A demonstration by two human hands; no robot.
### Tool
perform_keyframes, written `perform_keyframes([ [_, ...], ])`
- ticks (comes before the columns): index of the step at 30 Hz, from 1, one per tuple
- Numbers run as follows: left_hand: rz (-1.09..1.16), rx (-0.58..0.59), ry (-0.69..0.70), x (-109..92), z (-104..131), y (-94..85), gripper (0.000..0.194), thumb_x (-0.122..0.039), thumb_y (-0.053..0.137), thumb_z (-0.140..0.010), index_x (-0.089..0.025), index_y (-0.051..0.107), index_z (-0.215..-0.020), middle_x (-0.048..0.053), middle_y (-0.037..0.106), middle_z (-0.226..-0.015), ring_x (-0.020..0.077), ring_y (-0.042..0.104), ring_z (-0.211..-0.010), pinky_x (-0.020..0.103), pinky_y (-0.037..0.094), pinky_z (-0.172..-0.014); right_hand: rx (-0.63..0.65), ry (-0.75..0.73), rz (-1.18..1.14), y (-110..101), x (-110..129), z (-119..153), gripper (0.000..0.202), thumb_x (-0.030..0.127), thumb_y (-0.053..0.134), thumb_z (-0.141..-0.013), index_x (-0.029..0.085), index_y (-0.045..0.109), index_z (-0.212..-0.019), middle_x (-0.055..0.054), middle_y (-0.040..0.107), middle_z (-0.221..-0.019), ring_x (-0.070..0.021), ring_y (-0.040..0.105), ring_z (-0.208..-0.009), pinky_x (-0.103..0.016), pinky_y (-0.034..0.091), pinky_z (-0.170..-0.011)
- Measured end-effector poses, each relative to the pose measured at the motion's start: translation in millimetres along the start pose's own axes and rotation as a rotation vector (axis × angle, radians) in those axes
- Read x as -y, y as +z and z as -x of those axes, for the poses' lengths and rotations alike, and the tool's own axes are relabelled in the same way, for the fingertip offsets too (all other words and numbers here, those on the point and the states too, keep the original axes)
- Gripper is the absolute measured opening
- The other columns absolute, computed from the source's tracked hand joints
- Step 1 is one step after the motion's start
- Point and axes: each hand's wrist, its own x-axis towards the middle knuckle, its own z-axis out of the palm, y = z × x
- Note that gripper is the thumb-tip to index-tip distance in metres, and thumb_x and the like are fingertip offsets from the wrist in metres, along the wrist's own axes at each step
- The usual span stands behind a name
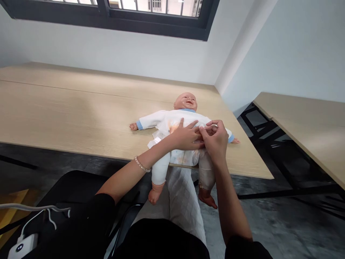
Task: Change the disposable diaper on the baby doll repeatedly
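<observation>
Around us, a long wooden bench (67,111) runs under a dark-framed window (107,16), with a second bench (309,122) off to the right and a white device with cables (23,246) down at our lower left. The baby doll (185,102) lies on its back at the near bench edge, legs dangling over, white suit with blue cuffs, orange-stained. Our left hand (185,136) lies spread flat on its belly; our right hand (215,138) pinches the suit fabric beside it.

This looks like a plain training or office room, with long bare wooden tabletop (67,111) rows on black metal frames, white walls, a dark-framed window (113,16) and grey floor.
</observation>
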Motion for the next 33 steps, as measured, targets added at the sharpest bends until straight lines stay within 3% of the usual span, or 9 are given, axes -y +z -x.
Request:
perform_keyframes([
  [5, 0.014, 0.008, -0.026, 4, 0, 2.1, 0.053, -0.046, 0.043, -0.100, -0.020, 0.052, -0.146, 0.015, 0.032, -0.164, 0.0333, 0.012, -0.158, 0.075, 0.008, -0.119, 0.016, -0.008, 0.039, 3, 5, 3, 0.019, 0.035, 0.063, -0.079, 0.023, 0.053, -0.089, -0.004, 0.073, -0.078, -0.0241, 0.072, -0.073, -0.035, 0.054, -0.069],
  [11, 0.018, -0.021, -0.013, 4, 0, 4.8, 0.051, -0.043, 0.046, -0.098, -0.021, 0.056, -0.142, 0.016, 0.032, -0.164, 0.0343, 0.014, -0.157, 0.076, 0.005, -0.118, 0.040, 0.006, 0.075, 3, 8, 3, 0.016, 0.032, 0.063, -0.078, 0.022, 0.056, -0.089, -0.003, 0.073, -0.073, -0.0248, 0.072, -0.072, -0.034, 0.053, -0.070],
  [14, 0.015, -0.017, -0.021, 4, -1, 4.8, 0.051, -0.036, 0.048, -0.096, -0.016, 0.054, -0.143, 0.020, 0.032, -0.163, 0.0333, 0.017, -0.156, 0.076, 0.006, -0.119, 0.097, 0.026, 0.081, 4, 10, 7, 0.020, 0.038, 0.057, -0.086, 0.021, 0.058, -0.098, -0.004, 0.074, -0.076, -0.0254, 0.072, -0.072, -0.034, 0.052, -0.069],
  [20, 0.034, 0.023, -0.016, 7, -1, 2.7, 0.051, -0.026, 0.050, -0.096, -0.028, 0.048, -0.147, 0.006, 0.037, -0.164, 0.0277, 0.019, -0.156, 0.073, 0.003, -0.122, 0.103, -0.094, 0.219, 12, 15, 23, 0.042, 0.053, 0.039, -0.100, 0.020, 0.059, -0.116, -0.010, 0.076, -0.088, -0.0290, 0.071, -0.080, -0.035, 0.048, -0.069],
  [23, 0.034, 0.028, -0.019, 6, 5, 3.5, 0.048, -0.023, 0.047, -0.097, -0.025, 0.049, -0.145, 0.006, 0.045, -0.159, 0.0255, 0.027, -0.153, 0.069, 0.004, -0.124, 0.102, -0.118, 0.209, 13, 10, 25, 0.051, 0.060, 0.032, -0.101, 0.019, 0.059, -0.119, -0.012, 0.075, -0.092, -0.0305, 0.070, -0.081, -0.036, 0.047, -0.068],
  [28, -0.001, -0.109, -0.004, 1, 24, 12.1, 0.043, -0.020, 0.048, -0.097, -0.018, 0.055, -0.140, 0.012, 0.048, -0.156, 0.0246, 0.038, -0.148, 0.059, 0.016, -0.127, 0.139, -0.096, 0.182, 11, 3, 28, 0.062, 0.067, 0.028, -0.101, 0.020, 0.058, -0.127, -0.013, 0.075, -0.096, -0.0330, 0.071, -0.085, -0.039, 0.049, -0.070],
  [33, -0.098, -0.236, -0.013, -2, 38, 22.5, 0.043, -0.028, 0.049, -0.100, -0.016, 0.053, -0.141, 0.015, 0.047, -0.156, 0.0266, 0.037, -0.150, 0.054, 0.022, -0.126, 0.164, -0.118, 0.142, 10, -1, 34, 0.061, 0.067, 0.028, -0.101, 0.020, 0.056, -0.127, -0.014, 0.074, -0.107, -0.0331, 0.070, -0.096, -0.042, 0.051, -0.078],
])
